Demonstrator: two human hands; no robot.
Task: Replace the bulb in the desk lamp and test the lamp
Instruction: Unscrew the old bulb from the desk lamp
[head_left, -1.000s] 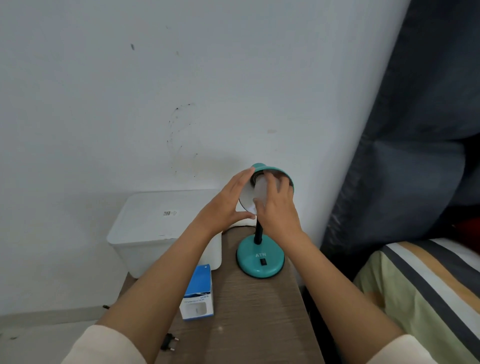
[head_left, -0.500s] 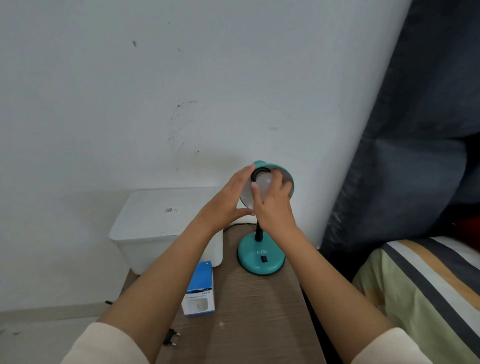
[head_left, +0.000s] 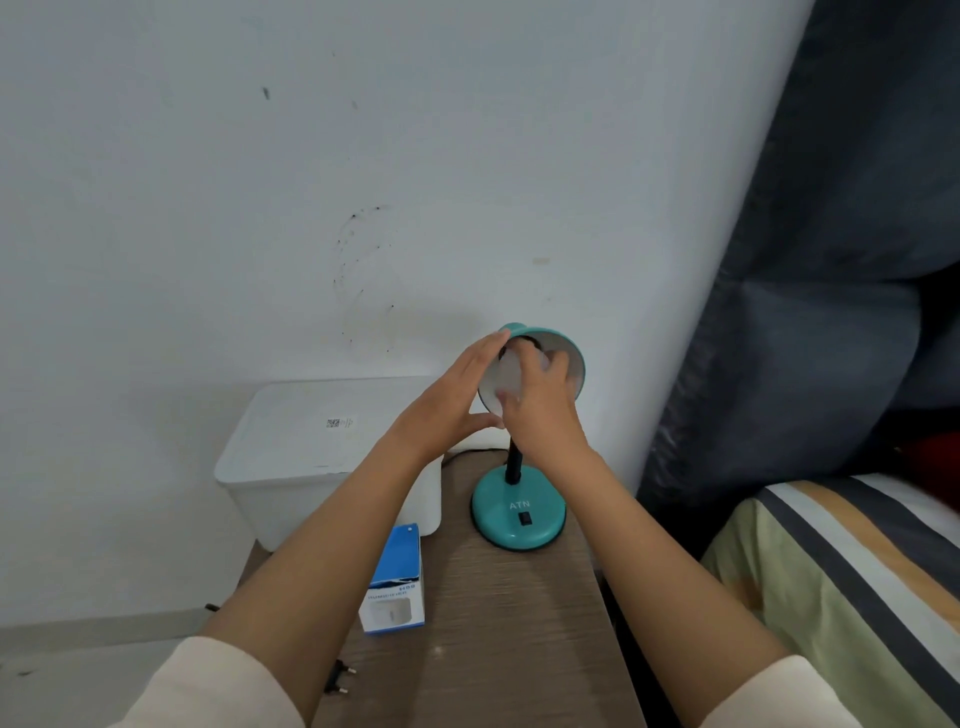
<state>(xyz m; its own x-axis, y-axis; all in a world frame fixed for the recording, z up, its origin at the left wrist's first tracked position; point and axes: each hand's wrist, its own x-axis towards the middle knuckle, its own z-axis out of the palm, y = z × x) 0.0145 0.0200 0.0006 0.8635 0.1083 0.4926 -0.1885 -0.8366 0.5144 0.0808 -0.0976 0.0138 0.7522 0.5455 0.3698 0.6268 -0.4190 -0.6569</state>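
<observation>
Bracing the shade (head_left: 574, 364) from its left side, the left hand (head_left: 457, 400) lies flat and open against the teal rim, thumb tucked under the lower edge; this looks meant to stop the head swinging on its neck (head_left: 513, 462) while the other hand works. The right hand (head_left: 540, 410) reaches into the mouth of the shade with its fingers (head_left: 550, 364) curled closed round the white bulb (head_left: 506, 376); the bulb sits inside the shade, at the socket, and whether it is being screwed in or out cannot be told. The shade is tilted toward the person, which gives the hand a straight path to the socket. The lamp's round base (head_left: 517, 514) stands on the far right part of the wooden table (head_left: 509, 649), its switch (head_left: 525, 518) facing near and untouched. A blue box (head_left: 395, 587) stands near left on the table, within easy reach; what it holds cannot be told. A black plug (head_left: 337, 678) lies loose at the table's near left edge; if it belongs to the lamp, the lamp is unpowered, a safe state for bulb work, and testing is not yet done. A white bin (head_left: 311, 457) sits far left against the wall.
</observation>
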